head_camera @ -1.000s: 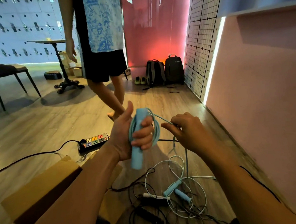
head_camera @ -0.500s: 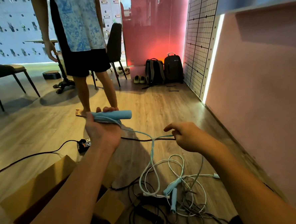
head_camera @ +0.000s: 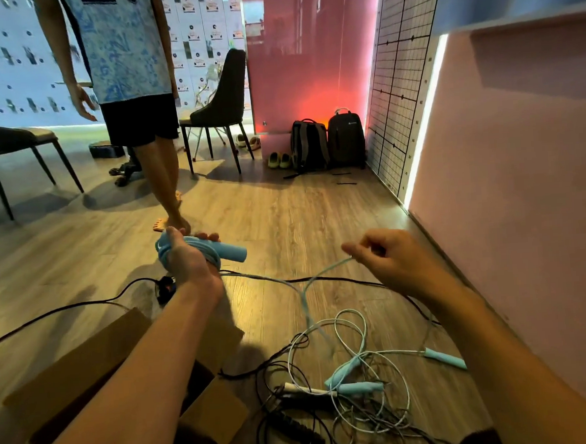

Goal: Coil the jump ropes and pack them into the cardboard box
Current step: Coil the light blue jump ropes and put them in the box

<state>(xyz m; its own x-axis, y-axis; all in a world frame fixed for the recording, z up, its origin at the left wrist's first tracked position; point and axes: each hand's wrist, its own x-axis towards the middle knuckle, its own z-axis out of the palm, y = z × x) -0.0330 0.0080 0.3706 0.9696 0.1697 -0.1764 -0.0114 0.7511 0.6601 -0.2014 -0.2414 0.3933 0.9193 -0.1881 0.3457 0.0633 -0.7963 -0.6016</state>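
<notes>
My left hand [head_camera: 187, 262] grips a light blue jump rope handle [head_camera: 230, 252] held sideways, with several turns of its blue cord wound around the hand. The cord [head_camera: 271, 278] runs right to my right hand [head_camera: 395, 262], which pinches it between thumb and fingers, then drops to the floor. A tangle of other jump ropes [head_camera: 349, 383] lies on the floor below, with blue handles, a white handle and black handles. An open cardboard box [head_camera: 87, 364] sits at the lower left under my left forearm.
A person [head_camera: 128, 77] stands barefoot just beyond my left hand. A black power cable [head_camera: 67, 307] and plug cross the wooden floor. Chairs stand at left and centre back, two backpacks [head_camera: 328, 142] by the red wall, and a pink wall runs along the right.
My left hand turned the handle from upright to sideways and moved left. My right hand moved right and up, drawing out the cord. The standing person stepped left, uncovering a chair.
</notes>
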